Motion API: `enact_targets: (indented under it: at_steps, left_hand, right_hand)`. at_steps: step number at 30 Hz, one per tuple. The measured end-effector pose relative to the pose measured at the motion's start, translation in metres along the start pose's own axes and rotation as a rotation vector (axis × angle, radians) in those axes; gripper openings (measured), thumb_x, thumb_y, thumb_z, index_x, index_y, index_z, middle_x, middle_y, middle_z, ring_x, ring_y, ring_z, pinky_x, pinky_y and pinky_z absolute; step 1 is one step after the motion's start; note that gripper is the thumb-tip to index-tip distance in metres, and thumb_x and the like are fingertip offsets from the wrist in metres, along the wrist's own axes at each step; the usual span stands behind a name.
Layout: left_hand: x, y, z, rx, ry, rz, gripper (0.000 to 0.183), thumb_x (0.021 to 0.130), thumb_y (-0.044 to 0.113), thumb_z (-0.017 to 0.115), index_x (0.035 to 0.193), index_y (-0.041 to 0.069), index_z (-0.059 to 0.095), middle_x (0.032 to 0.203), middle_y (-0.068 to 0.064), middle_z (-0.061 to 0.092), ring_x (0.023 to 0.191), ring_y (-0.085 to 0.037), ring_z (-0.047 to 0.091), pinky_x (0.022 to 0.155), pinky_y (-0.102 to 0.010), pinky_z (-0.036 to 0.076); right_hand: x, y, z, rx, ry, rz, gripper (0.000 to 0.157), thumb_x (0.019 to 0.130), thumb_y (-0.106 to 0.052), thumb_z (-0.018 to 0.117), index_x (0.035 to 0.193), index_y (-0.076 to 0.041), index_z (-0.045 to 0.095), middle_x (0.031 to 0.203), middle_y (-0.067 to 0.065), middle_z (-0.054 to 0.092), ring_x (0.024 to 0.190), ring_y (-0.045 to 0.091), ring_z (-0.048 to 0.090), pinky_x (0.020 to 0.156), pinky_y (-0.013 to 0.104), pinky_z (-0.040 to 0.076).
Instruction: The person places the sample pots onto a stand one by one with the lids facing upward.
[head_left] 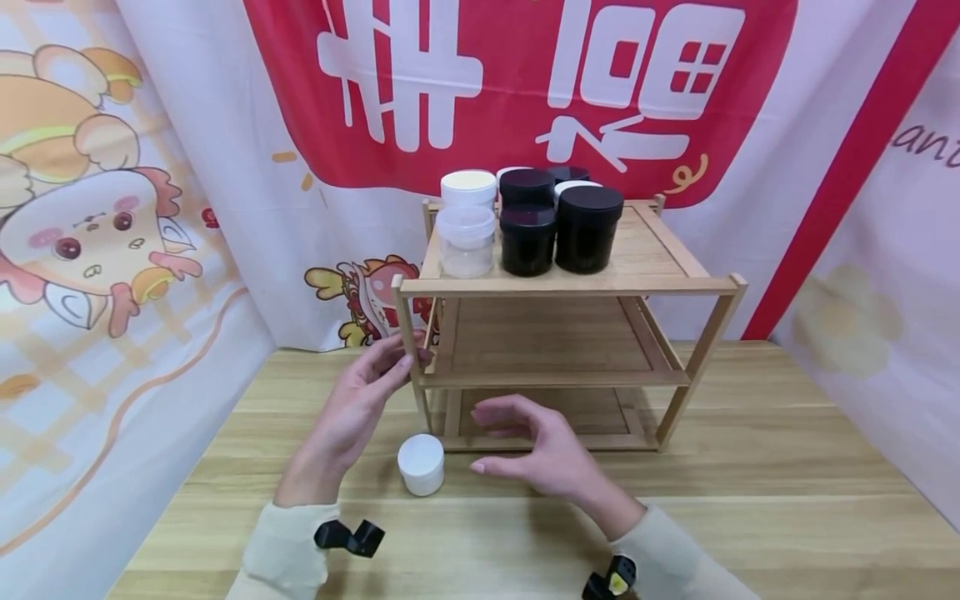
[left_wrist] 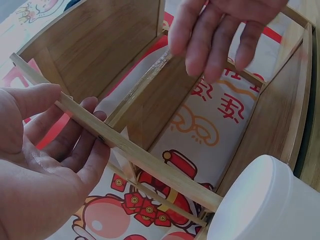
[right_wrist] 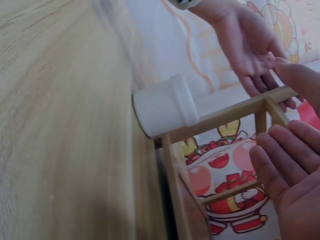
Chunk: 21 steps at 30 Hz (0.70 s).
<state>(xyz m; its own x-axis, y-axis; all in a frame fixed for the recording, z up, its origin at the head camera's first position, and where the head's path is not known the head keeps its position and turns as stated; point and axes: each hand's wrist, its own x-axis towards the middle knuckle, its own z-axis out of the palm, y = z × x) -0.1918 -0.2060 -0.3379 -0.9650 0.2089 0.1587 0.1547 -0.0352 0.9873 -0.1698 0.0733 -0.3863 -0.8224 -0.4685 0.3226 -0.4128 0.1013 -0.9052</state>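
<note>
My left hand (head_left: pixel 352 408) holds the front left post (head_left: pixel 407 321) of a three-tier wooden rack (head_left: pixel 562 381), at about the middle shelf's height. In the left wrist view the thumb lies on one side of that post (left_wrist: pixel 150 161) and the fingers on the other. My right hand (head_left: pixel 543 450) hovers in front of the lower shelf, fingers loosely curved and apart from the thumb, with nothing held. Between the hands, a white lidded jar (head_left: pixel 422 465) stands upright on the table close to the rack's front left foot.
On the rack's top shelf, toward the left, several jars stand in a cluster: a clear jar (head_left: pixel 467 243), a small black jar (head_left: pixel 528 242), a larger black jar (head_left: pixel 588 229), and white-lidded ones behind. A printed curtain (head_left: pixel 202 167) hangs behind and beside the wooden table (head_left: pixel 787 467).
</note>
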Motion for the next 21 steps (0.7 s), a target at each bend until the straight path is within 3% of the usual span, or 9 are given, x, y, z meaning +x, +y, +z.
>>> enact_targets:
  at_steps: [7, 11, 15, 21]
  left_hand:
    - [0.001, -0.001, 0.0, 0.002, -0.007, 0.023, 0.048, 0.112, 0.022, 0.058, 0.158, 0.009, 0.049, 0.134, 0.004, 0.07, 0.133, -0.014, 0.061, 0.124, -0.037, 0.04]
    - [0.002, -0.002, 0.001, -0.003, -0.009, 0.023, 0.048, 0.112, 0.022, 0.059, 0.158, 0.008, 0.05, 0.131, 0.005, 0.072, 0.131, -0.012, 0.064, 0.122, -0.033, 0.042]
    - [0.002, -0.002, 0.002, -0.003, 0.0, 0.015, 0.049, 0.112, 0.022, 0.06, 0.158, 0.009, 0.05, 0.13, 0.006, 0.073, 0.131, -0.012, 0.064, 0.124, -0.037, 0.04]
    - [0.001, -0.002, -0.001, -0.011, 0.006, 0.012, 0.048, 0.112, 0.022, 0.06, 0.158, 0.011, 0.05, 0.13, 0.006, 0.072, 0.133, -0.013, 0.063, 0.127, -0.043, 0.035]
  right_hand:
    - [0.003, 0.012, 0.012, 0.044, -0.027, 0.068, 0.065, 0.081, -0.015, 0.095, 0.139, -0.01, 0.066, 0.141, 0.012, 0.071, 0.13, 0.042, 0.068, 0.113, 0.055, 0.055]
    - [0.002, 0.016, 0.019, 0.051, -0.033, 0.117, 0.064, 0.083, -0.018, 0.095, 0.14, -0.011, 0.066, 0.142, 0.013, 0.071, 0.131, 0.041, 0.067, 0.114, 0.049, 0.056]
    - [0.003, 0.018, 0.026, 0.024, -0.035, 0.113, 0.065, 0.083, -0.021, 0.095, 0.141, -0.009, 0.066, 0.142, 0.012, 0.071, 0.13, 0.039, 0.067, 0.112, 0.04, 0.057]
    - [0.012, 0.02, 0.036, 0.019, -0.07, 0.088, 0.069, 0.081, -0.022, 0.096, 0.142, -0.011, 0.065, 0.143, 0.011, 0.07, 0.128, 0.03, 0.069, 0.113, 0.038, 0.056]
